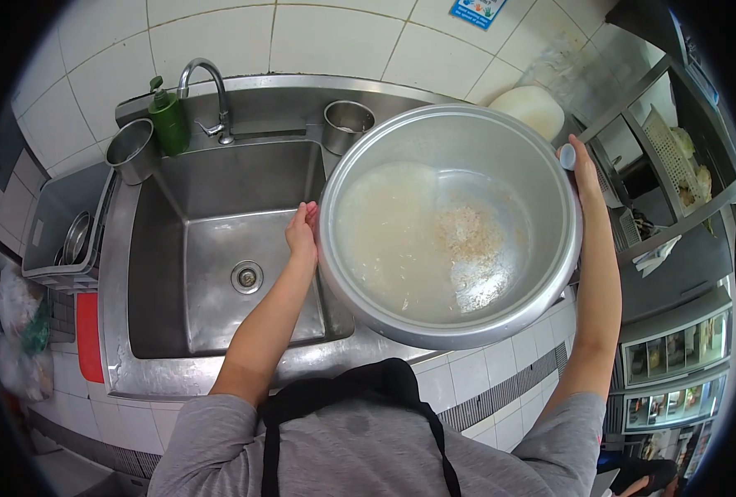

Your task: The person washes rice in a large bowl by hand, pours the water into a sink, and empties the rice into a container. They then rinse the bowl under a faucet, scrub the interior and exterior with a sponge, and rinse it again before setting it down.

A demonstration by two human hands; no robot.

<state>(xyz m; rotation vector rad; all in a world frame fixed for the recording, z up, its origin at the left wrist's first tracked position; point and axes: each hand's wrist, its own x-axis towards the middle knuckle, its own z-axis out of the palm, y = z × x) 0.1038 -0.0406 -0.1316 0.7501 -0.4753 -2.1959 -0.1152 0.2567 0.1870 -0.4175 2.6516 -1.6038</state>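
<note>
As seen from the head camera, shows a large metal pot (500, 132) held between the left hand (303, 234) and the right hand (584, 170), just right of the sink (219, 261), tipped toward it. Grips the pot at opposite sides; hides part of the fingers behind the wall, so impossible to tell how tightly closed. Near the right fingertips, shows a pale round piece, too small to identify. Inside the pot, holds cloudy liquid (384, 232) pooled left, with pale grains (467, 232) scattered over the bottom beside it. Behind the pot, shows part of a pale rounded thing (542, 106); blocks much of the counter too. Around the sink, includes two metal cups, one at the back (339, 139), one at the left corner (130, 151), a green bottle (169, 128), and a faucet (223, 99). Farther left, shows a gray crate (53, 215) containing metal bowls (78, 236). At the edges, cuts off into black.
</note>
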